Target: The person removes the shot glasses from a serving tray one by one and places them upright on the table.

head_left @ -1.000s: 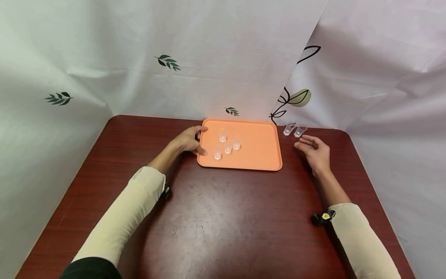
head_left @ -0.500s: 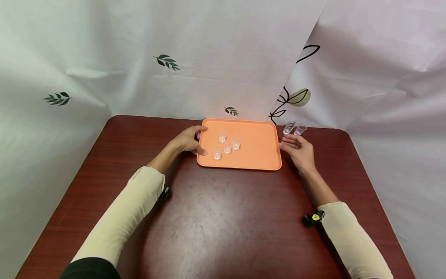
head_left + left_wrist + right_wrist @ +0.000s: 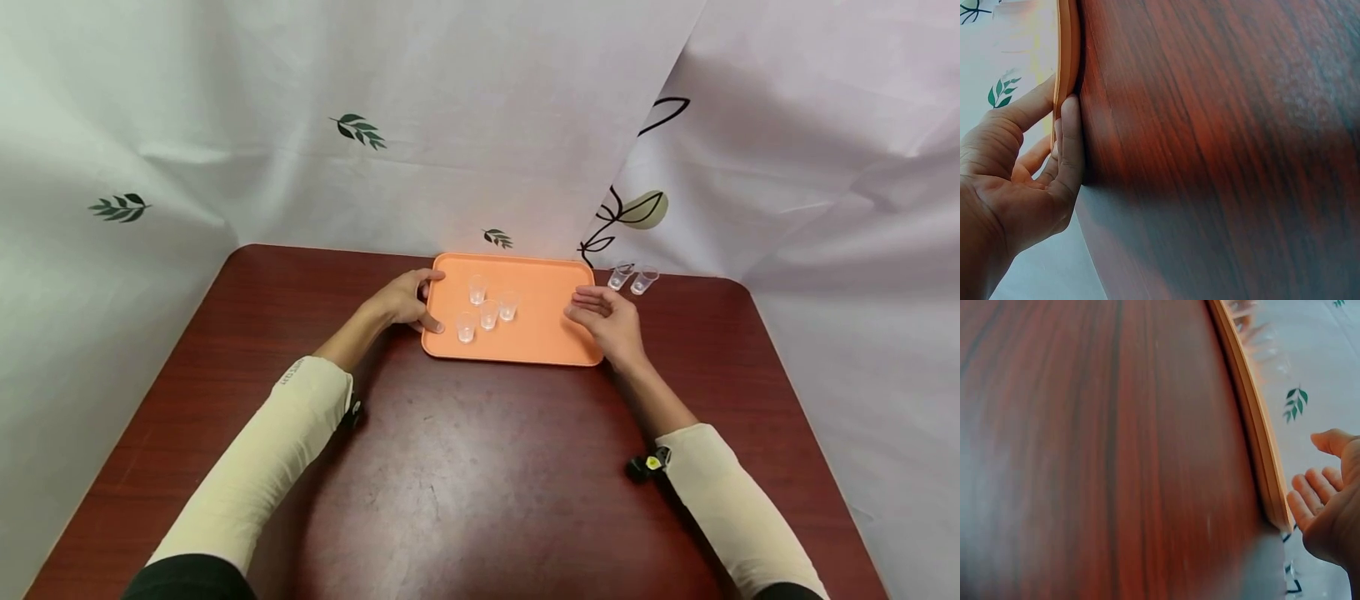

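Observation:
An orange tray (image 3: pixel 536 350) lies at the back of the table. My left hand (image 3: pixel 405 300) grips its left edge, thumb and fingers on either side of the rim in the left wrist view. On the tray's left half stand several small clear plastic cups (image 3: pixel 489 315). Above the right part of the tray is my right hand (image 3: pixel 613 327), its thumb and fingers apart. Nothing shows between those fingers in the right wrist view. Past the tray's right end, near the back edge, are two more clear cups, one cup (image 3: pixel 620 276) left of the other cup (image 3: pixel 644 281).
The dark red wood-grain table (image 3: pixel 480 467) extends in front of the tray. A pale cloth (image 3: pixel 420 167) with leaf prints hangs along its back edge and sides.
My right hand has moved left, from in front of the two cups off the tray to over the tray's right part. The left hand and the cups have stayed put.

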Tool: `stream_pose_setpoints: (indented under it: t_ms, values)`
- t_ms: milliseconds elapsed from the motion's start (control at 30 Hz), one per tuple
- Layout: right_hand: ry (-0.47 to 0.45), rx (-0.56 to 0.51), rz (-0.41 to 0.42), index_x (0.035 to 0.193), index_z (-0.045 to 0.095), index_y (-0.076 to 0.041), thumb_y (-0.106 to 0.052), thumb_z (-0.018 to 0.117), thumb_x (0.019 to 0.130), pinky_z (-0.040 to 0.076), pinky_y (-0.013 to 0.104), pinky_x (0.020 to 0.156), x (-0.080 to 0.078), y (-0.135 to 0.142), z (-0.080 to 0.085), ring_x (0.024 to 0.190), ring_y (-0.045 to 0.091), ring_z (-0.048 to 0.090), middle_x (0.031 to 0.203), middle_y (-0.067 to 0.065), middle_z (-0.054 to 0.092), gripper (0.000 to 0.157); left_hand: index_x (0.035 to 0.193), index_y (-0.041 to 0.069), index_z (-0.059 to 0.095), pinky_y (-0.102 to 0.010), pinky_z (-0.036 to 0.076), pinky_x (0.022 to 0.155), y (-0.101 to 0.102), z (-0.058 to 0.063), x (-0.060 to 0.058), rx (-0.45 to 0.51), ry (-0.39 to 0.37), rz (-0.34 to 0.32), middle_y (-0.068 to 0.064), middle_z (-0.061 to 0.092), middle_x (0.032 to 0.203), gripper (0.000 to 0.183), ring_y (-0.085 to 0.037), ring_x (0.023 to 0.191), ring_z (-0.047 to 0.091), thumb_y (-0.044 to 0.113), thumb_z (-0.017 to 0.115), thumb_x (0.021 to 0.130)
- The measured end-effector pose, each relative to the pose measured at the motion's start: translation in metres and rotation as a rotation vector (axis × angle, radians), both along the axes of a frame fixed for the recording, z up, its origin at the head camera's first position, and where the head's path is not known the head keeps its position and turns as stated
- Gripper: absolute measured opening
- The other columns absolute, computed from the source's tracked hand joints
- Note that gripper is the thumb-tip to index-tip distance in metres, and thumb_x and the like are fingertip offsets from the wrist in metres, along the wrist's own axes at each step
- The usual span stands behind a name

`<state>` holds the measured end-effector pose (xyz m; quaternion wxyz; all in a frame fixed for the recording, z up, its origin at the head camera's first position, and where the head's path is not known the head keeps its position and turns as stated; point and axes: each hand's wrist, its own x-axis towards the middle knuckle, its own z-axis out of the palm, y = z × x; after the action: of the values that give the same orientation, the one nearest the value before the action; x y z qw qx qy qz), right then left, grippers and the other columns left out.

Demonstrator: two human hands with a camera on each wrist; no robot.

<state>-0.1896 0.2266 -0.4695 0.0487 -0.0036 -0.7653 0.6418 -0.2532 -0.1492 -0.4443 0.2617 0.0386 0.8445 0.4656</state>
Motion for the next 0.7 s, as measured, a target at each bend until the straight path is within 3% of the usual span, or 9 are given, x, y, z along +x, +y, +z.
stream_pose_setpoints:
  t_ms: [333,600,700]
  values:
    - [-0.027,0.022,0.062,0.141,0.07,0.011,-0.004,0.088,0.096,0.064,0.012,0.093,-0.004,-0.029,-0.001,0.106,0.003,0.076,0.137,0.033,0.074,0.05,0.174,0.009,0.04,-0.028,0.069,0.065,0.0,0.001,0.002,-0.005,0.002,0.001,-0.012,0.037,0.122,0.112,-0.016,0.077,0.064,-0.012,0.096,0.08]
    - [-0.045,0.017,0.122,0.142,0.07,0.01,-0.002,0.088,0.095,0.064,0.013,0.092,-0.009,-0.05,-0.003,0.126,0.041,0.076,0.137,0.033,0.074,0.052,0.175,0.009,0.039,-0.028,0.069,0.065,0.0,0.001,0.001,-0.006,-0.003,0.003,-0.011,0.036,0.12,0.112,-0.016,0.076,0.062,-0.012,0.096,0.08]
    - [-0.054,0.004,0.139,0.142,0.07,0.009,-0.001,0.088,0.094,0.064,0.012,0.091,-0.008,-0.055,-0.004,0.129,0.047,0.074,0.137,0.033,0.074,0.052,0.175,0.009,0.039,-0.028,0.069,0.065,0.0,0.002,0.0,-0.004,-0.006,0.0,-0.011,0.036,0.12,0.113,-0.016,0.076,0.063,-0.012,0.097,0.08]
